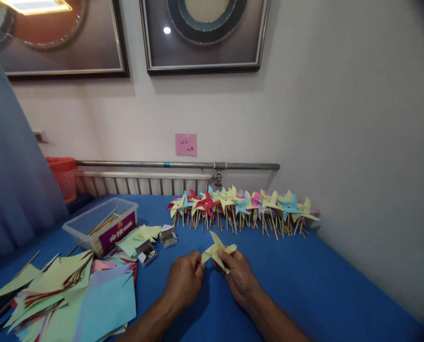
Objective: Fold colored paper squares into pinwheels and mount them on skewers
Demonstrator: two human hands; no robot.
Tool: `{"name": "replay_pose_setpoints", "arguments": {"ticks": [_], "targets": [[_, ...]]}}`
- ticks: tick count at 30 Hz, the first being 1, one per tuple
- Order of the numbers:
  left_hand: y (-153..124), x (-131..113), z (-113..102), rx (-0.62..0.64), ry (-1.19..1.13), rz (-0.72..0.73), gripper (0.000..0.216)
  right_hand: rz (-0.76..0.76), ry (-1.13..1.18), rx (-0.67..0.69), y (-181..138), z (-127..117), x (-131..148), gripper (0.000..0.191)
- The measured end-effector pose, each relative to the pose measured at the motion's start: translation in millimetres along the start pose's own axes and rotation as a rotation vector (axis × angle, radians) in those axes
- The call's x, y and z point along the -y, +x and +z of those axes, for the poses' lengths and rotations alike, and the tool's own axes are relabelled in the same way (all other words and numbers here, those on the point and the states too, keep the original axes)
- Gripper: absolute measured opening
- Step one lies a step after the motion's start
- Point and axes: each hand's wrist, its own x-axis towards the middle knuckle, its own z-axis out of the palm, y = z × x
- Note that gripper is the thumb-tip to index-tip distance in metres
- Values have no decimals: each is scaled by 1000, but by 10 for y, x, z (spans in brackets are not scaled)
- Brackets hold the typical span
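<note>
Yellow paper pinwheel [215,250], likely light and creasable, is best held centrally, where pinched by the right hand [238,275]. The left hand [185,278] is curled, grip unclear

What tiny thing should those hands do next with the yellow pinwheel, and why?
Perhaps fit one of the loose sticks in the box to the yellow pinwheel, unless the left hand already hides one. The right hand holds it, no stick shows on it, and the pinwheels behind have sticks.
</note>
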Motion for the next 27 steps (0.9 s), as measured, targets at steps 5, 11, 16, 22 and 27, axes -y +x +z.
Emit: {"name": "replay_pose_setpoints", "arguments": {"ticks": [5,11,16,22,27], "targets": [[1,-5,-1,8,19,-6,17,-15,-4,-7,-6,11,8,45],[-7,-12,21,15,40,-13,15,-30,-17,4,-14,12,19,44],[-13,-22,32,9,29,-15,16,-28,-24,4,-21,19,27,40],[-23,-32,34,0,19,0,17,-33,-21,1,-9,6,18,37],[-24,-37,45,5,8,-5,17,-38,-23,-1,11,-5,6,37]]}}
